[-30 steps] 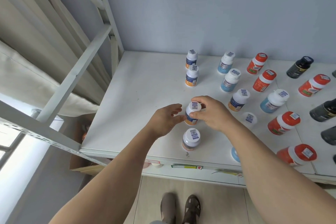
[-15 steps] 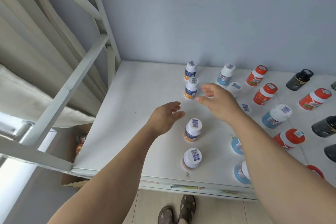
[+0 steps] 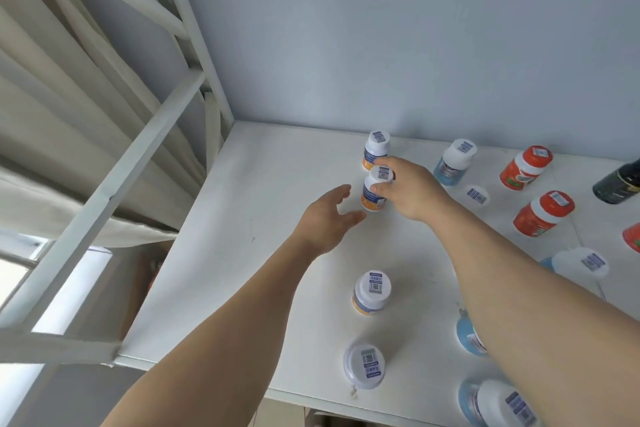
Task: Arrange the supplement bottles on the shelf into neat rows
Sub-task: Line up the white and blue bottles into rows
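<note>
Standing upright on the shelf [image 3: 270, 218], an orange-banded bottle [image 3: 375, 192] is gripped by the right hand [image 3: 412, 189]; the left hand [image 3: 327, 218] is held open beside it.

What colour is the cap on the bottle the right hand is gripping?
White, with a barcode sticker on top; the bottle shows best in the head view.

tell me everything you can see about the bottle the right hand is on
The bottle is small and looks plastic: white body, white cap bearing a barcode sticker, a blue label band and an orange base. It stands upright on the white shelf, second from the back in the leftmost column. The right hand grips its cap and shoulder; the open left hand hovers close beside it.
</note>
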Demonstrator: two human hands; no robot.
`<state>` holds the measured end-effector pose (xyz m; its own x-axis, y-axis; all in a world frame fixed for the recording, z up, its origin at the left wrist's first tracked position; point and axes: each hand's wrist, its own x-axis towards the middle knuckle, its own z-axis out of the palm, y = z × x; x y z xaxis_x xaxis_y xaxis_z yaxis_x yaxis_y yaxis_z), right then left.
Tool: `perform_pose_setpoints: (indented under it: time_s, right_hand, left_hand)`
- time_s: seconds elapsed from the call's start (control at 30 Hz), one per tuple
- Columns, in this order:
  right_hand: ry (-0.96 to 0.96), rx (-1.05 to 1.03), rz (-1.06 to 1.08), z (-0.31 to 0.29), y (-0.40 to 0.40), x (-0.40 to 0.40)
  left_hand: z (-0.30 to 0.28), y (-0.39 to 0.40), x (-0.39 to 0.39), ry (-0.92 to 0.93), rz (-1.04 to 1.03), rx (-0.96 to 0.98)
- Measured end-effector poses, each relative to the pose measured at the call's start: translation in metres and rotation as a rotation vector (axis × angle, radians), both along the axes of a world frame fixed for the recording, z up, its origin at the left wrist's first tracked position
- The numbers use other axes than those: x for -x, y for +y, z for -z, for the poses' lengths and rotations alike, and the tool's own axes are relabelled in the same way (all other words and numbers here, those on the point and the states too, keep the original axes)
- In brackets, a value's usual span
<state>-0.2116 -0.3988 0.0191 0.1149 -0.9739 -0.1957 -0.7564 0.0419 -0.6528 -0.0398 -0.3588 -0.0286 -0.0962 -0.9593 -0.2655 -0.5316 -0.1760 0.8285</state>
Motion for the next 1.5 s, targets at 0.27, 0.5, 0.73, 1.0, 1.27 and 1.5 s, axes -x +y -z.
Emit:
perform_pose_setpoints:
  time_s: [0.27, 0.5, 0.73, 1.0, 1.27, 1.5]
  right_hand:
    - [-0.088, -0.042, -0.02, -0.017, -0.001, 0.008]
    - [-0.089, 0.002, 0.0, -0.027, 0.001, 0.005]
    - [-0.079, 0.01, 0.028, -0.037, 0.004, 0.005]
    - [-0.179, 0.006, 0.114, -0.014, 0.01, 0.006]
    - [-0.11, 0.049, 0.141, 0.008, 0.014, 0.001]
    - [-0.162, 0.029, 0.154, -0.004, 0.004, 0.0]
  left_hand:
    - [-0.007, -0.016, 0.006, 0.239, 0.108, -0.08]
    - [-0.017, -0.018, 0.001, 0.401, 0.19, -0.172]
    - [-0.022, -0.021, 0.002, 0.408, 0.215, -0.202]
    - [-0.015, -0.025, 0.001, -0.119, 0.193, 0.061]
    - [-0.01, -0.022, -0.005, -0.346, 0.266, 0.241]
    - [-0.013, -0.037, -0.012, -0.295, 0.255, 0.267]
